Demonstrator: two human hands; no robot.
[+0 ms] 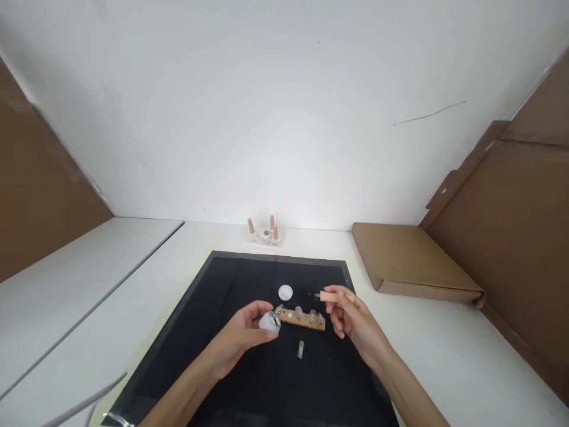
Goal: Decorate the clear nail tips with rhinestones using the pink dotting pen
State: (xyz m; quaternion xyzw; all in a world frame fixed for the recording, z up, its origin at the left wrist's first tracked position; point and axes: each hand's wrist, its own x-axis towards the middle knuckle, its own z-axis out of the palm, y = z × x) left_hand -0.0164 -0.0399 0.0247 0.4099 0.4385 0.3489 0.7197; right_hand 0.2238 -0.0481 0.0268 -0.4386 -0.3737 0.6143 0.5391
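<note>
My left hand (242,329) grips a small white jar (268,323) between thumb and fingers, its silvery open top tilted to the right. In my right hand (349,314) is a nail polish brush (328,296), held by its peach cap handle with the thin tip pointing left. Between the hands lies a cork-coloured strip (303,321) with several clear nail tips (312,316) standing on it. Its left end is close to the jar. A loose clear nail tip (300,349) lies nearer me, and a round white lid or dish (285,292) is beyond the strip.
A black mat (249,379) covers the middle of the white table (155,273). At the wall stands a clear holder (278,242) with several peach-capped bottles (272,222). To the right lies a flat cardboard box (409,258), beside a brown cardboard panel (511,237).
</note>
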